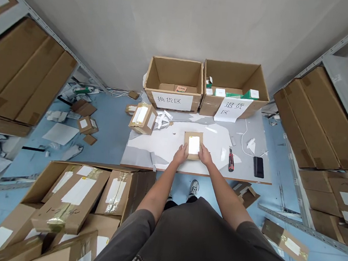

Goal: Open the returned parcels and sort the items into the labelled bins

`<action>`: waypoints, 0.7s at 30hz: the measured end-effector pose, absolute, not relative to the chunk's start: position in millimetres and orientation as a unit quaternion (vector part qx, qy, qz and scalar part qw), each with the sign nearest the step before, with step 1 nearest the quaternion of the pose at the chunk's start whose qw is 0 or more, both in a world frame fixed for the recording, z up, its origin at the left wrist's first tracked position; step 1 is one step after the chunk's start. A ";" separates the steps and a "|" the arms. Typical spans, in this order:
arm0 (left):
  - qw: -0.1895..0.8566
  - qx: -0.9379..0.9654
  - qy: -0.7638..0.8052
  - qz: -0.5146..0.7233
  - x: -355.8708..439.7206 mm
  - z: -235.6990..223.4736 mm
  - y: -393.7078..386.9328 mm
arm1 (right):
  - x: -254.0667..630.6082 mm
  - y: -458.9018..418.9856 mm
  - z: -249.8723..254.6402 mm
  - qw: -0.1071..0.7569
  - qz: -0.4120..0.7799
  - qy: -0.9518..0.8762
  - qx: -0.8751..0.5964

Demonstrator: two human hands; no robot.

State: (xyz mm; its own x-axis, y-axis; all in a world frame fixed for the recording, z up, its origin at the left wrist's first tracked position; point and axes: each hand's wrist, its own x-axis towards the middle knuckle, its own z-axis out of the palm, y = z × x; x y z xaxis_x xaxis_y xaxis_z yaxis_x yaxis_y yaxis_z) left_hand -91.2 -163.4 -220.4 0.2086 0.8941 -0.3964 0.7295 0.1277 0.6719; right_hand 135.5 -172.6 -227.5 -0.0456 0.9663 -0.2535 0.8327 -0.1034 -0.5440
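Note:
A small cardboard box with a white label on top sits between my hands at the front middle of the table. My left hand is closed on its left edge, and my right hand grips its right edge. To the right lies a red and black utility knife. Farther left stands a taped cardboard parcel with white labels, beside crumpled white scraps.
Two open cartons with paper signs, the left carton and right carton, line the table's back. A black phone lies front right. A large carton of parcels stands at my left. Loaded shelves flank both sides.

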 end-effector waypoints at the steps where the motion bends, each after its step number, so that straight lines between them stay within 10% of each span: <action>1: 0.407 0.661 0.621 0.110 -90.5 -220.3 -167.6 | 135.5 -178.1 -227.7 0.117 0.303 -0.647 -0.690; 21: 0.497 0.573 0.598 0.260 -100.2 -248.8 -181.3 | 79.2 -210.3 -174.0 0.141 0.188 -0.717 -0.656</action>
